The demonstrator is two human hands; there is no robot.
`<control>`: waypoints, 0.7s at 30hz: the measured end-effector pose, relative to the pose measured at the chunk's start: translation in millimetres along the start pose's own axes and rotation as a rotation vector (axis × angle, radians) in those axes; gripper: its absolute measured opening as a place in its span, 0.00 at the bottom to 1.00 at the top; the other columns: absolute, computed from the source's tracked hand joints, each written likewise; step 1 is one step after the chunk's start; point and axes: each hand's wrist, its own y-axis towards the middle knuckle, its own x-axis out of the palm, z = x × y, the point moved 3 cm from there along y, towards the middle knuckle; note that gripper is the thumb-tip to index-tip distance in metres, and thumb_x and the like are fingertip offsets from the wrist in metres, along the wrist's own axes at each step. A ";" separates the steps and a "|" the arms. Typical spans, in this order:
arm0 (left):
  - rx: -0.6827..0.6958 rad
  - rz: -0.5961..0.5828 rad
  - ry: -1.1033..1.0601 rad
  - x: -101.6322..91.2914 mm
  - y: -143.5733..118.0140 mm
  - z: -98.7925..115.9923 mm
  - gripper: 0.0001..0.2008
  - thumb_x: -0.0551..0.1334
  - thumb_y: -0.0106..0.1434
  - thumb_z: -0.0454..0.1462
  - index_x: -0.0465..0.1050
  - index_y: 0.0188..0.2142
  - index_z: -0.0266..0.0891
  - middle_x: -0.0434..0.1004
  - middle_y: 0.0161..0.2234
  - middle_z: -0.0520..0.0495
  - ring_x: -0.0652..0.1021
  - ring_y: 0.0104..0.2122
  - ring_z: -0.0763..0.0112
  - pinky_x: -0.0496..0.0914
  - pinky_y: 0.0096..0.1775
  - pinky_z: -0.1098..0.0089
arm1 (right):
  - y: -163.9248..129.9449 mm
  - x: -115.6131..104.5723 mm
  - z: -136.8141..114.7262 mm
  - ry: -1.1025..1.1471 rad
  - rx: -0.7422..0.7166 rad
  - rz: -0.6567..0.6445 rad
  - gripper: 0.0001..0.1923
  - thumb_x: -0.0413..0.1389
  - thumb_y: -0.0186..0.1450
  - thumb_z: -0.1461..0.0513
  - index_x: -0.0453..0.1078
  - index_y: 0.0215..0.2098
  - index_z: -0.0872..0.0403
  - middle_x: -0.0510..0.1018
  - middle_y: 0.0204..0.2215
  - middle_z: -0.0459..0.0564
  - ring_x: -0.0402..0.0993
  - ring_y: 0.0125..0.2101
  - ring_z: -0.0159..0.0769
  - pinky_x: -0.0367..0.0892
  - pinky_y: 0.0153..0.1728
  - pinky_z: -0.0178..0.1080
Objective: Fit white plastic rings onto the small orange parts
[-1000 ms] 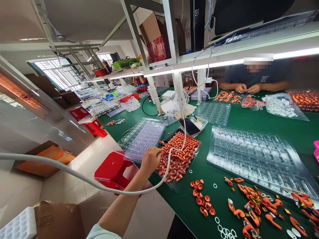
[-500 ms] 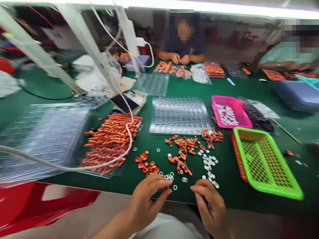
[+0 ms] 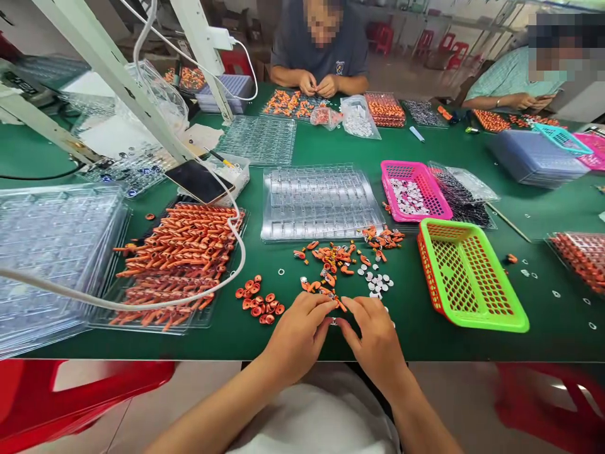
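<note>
My left hand (image 3: 297, 334) and my right hand (image 3: 375, 337) rest side by side on the green table (image 3: 425, 340) near its front edge, fingertips meeting over a small part (image 3: 334, 321) that they mostly hide. Just beyond the fingers lie loose orange parts (image 3: 331, 261), small white rings (image 3: 378, 280) and a cluster of orange rings (image 3: 258, 302). Behind those sits a clear blister tray (image 3: 319, 202).
A tray heaped with orange parts (image 3: 179, 258) and a white cable (image 3: 142, 304) lie at left, beside stacked clear trays (image 3: 51, 252). A green basket (image 3: 466, 277) and pink basket (image 3: 413, 192) stand at right. Two people work across the table. Red stools sit below.
My view swung from the left side of the bench to straight ahead. My left hand left the orange-parts tray, and both hands came together over the loose parts at the front edge.
</note>
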 end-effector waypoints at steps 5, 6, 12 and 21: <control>-0.003 -0.050 0.126 3.8 15.3 -2.4 0.15 0.57 0.66 0.27 0.73 0.50 0.36 0.79 0.46 0.41 0.75 0.46 0.57 0.73 0.51 0.52 | 5.6 9.8 -1.7 -0.002 0.002 -0.004 0.09 0.50 0.70 0.70 0.69 0.44 0.56 0.76 0.34 0.53 0.69 0.35 0.42 0.66 0.36 0.44; -0.003 -0.066 0.136 4.7 16.7 -2.8 0.14 0.57 0.66 0.27 0.74 0.50 0.36 0.79 0.45 0.42 0.75 0.45 0.57 0.73 0.50 0.52 | 4.8 8.2 -1.3 0.016 0.010 0.005 0.08 0.50 0.69 0.71 0.69 0.43 0.56 0.75 0.34 0.53 0.69 0.35 0.41 0.66 0.36 0.44; -0.003 -0.101 0.139 10.5 17.7 -6.1 0.13 0.58 0.66 0.27 0.75 0.48 0.36 0.80 0.44 0.43 0.75 0.41 0.60 0.73 0.50 0.51 | -3.3 -4.2 0.9 0.108 0.080 0.064 0.08 0.52 0.68 0.71 0.69 0.41 0.54 0.75 0.34 0.51 0.70 0.35 0.40 0.66 0.36 0.43; -0.003 -0.063 0.076 14.3 22.0 -9.4 0.09 0.59 0.66 0.30 0.78 0.41 0.36 0.82 0.38 0.44 0.72 0.38 0.62 0.74 0.39 0.62 | -7.1 -9.2 0.9 0.318 0.176 0.090 0.09 0.52 0.69 0.69 0.71 0.43 0.52 0.76 0.36 0.50 0.72 0.37 0.38 0.68 0.39 0.42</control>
